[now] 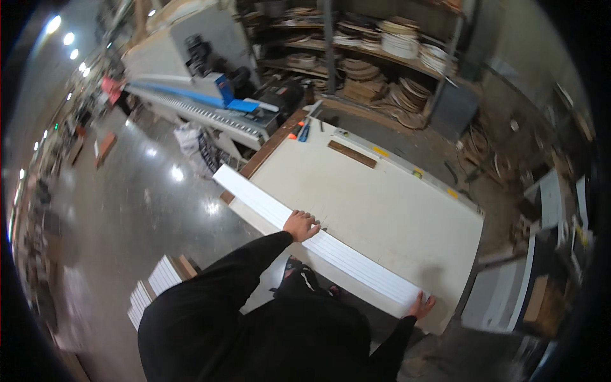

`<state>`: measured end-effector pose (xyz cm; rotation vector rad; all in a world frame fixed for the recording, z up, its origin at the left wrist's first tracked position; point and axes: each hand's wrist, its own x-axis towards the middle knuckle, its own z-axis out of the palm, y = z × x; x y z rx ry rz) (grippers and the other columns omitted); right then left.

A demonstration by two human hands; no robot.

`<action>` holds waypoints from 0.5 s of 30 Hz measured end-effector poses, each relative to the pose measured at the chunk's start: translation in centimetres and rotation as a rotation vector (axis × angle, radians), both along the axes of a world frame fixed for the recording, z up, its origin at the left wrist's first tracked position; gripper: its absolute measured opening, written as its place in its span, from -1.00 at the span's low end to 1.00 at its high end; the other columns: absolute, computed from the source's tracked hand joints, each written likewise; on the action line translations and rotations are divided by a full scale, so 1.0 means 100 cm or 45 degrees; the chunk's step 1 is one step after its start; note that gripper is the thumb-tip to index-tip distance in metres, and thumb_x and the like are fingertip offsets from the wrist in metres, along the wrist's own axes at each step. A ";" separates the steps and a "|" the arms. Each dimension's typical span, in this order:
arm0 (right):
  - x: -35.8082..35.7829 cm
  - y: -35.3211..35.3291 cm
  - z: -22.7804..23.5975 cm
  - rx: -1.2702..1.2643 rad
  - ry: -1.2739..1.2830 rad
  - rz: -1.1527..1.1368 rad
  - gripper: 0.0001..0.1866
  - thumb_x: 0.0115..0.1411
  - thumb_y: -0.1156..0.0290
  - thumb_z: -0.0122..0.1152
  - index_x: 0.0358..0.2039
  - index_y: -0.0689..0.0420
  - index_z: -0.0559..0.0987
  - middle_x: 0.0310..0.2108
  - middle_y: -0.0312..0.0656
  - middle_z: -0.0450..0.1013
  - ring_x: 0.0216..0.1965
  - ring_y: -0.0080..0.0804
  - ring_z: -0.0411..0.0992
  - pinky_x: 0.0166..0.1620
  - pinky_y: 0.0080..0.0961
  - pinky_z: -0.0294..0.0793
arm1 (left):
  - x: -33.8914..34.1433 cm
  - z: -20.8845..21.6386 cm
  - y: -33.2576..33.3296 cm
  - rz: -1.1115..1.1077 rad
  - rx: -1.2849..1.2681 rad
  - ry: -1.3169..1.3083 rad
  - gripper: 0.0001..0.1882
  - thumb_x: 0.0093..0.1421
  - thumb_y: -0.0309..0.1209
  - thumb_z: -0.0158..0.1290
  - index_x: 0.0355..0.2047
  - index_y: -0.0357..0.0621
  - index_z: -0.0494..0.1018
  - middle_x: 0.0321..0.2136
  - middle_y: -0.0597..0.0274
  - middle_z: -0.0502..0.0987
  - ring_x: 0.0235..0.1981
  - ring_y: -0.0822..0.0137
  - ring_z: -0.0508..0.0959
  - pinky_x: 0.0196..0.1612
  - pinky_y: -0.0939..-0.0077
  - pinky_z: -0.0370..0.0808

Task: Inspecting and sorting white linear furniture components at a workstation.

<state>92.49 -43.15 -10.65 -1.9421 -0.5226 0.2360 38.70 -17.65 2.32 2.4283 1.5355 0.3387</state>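
A long white board (356, 265) with lengthwise grooves lies along the near edge of a pale worktable (407, 219), its left end jutting past the table's corner. I cannot tell whether it is one board or several strips side by side. My left hand (301, 226) lies across its middle, fingers bent over the far edge. At the board's right end, my right hand (421, 307) grips the corner, its thumb and fingers around the edge. The undersides of both hands are hidden.
A spirit level (407, 170) lies along the table's far edge, near a brown strip (352, 154) and blue-handled tools (304, 131). Beyond stand a machine with a blue guide (184, 94) and loaded shelves (356, 48). White boards (164, 275) are stacked at lower left.
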 end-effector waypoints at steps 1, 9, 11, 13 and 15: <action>0.001 -0.004 -0.002 0.012 -0.025 -0.016 -0.36 0.22 0.27 0.51 0.20 0.29 0.45 0.23 0.06 0.43 0.28 -0.08 0.40 0.28 -0.19 0.41 | 0.003 0.001 0.001 -0.028 0.042 0.019 -0.54 0.34 0.03 -0.05 -0.24 -0.02 0.70 -0.32 0.11 0.65 -0.12 0.07 0.60 0.08 0.15 0.39; -0.008 0.011 0.031 -0.208 0.060 -0.014 -0.32 0.23 0.20 0.50 0.27 0.22 0.47 0.28 0.08 0.41 0.30 -0.06 0.41 0.27 -0.19 0.44 | -0.004 -0.004 0.000 0.020 0.007 -0.005 -0.51 0.36 0.05 -0.06 -0.25 -0.03 0.70 -0.29 0.14 0.67 -0.12 0.08 0.60 0.08 0.16 0.40; -0.011 0.011 0.034 -0.266 0.018 0.005 -0.29 0.25 0.14 0.47 0.30 0.23 0.46 0.30 0.06 0.41 0.30 -0.06 0.40 0.28 -0.19 0.43 | -0.005 -0.006 0.000 0.013 0.036 0.024 -0.51 0.36 0.05 -0.06 -0.26 -0.02 0.71 -0.28 0.14 0.68 -0.12 0.08 0.60 0.08 0.16 0.40; -0.003 0.004 0.024 -0.233 -0.012 0.016 -0.28 0.26 0.12 0.46 0.31 0.24 0.45 0.30 0.05 0.41 0.31 -0.06 0.40 0.29 -0.17 0.43 | -0.001 -0.004 0.001 -0.013 0.050 -0.009 -0.51 0.36 0.04 -0.08 -0.29 -0.06 0.68 -0.32 0.12 0.65 -0.15 0.07 0.60 0.05 0.14 0.41; -0.002 0.002 0.019 -0.199 -0.034 0.039 -0.27 0.28 0.09 0.44 0.32 0.25 0.45 0.31 0.05 0.40 0.31 -0.05 0.40 0.30 -0.16 0.42 | -0.001 -0.004 0.002 -0.028 0.066 -0.032 -0.50 0.36 0.04 -0.09 -0.32 -0.09 0.65 -0.36 0.10 0.62 -0.18 0.06 0.59 0.03 0.13 0.42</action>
